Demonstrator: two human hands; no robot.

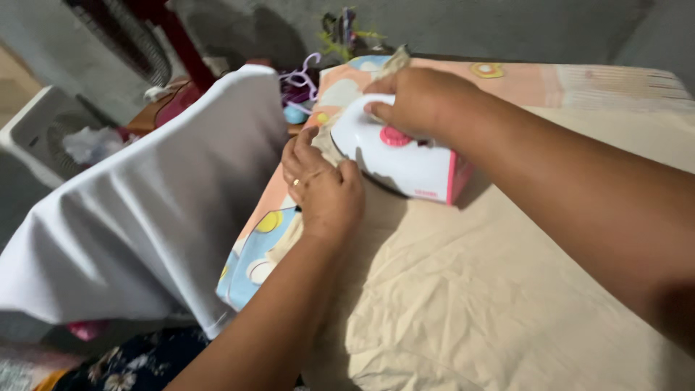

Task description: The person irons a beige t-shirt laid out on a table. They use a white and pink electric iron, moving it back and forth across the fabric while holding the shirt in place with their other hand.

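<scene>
On the table, near its far left corner, a white iron with a pink dial and pink rear sits sole-down on a beige cloth. The right hand reaches in from the right and wraps over the top of the iron, fingers curled shut around the handle, thumb hidden behind it. The left hand lies just beside the iron's near tip, flat on the cloth at the left edge; its fingers are bent and pressed together, pinning or pinching a fold of the cloth, though whether they truly grip it I cannot tell. A ring shows on one finger.

The cloth covers most of the table and is creased toward the near edge. Under it a patterned sheet in peach, blue and yellow shows along the left edge and the far edge. A white garment hangs over something just off the left edge. Beyond it stand a fan, and hangers lie near the far left corner.

The iron looks rigid, smooth-shelled and fairly heavy for its size; the handle on top is the only safe hold, since the sole is likely hot. The cloth looks thin, soft and limp, prone to bunching and sliding, so it is best held flat close to the iron's tip.
</scene>
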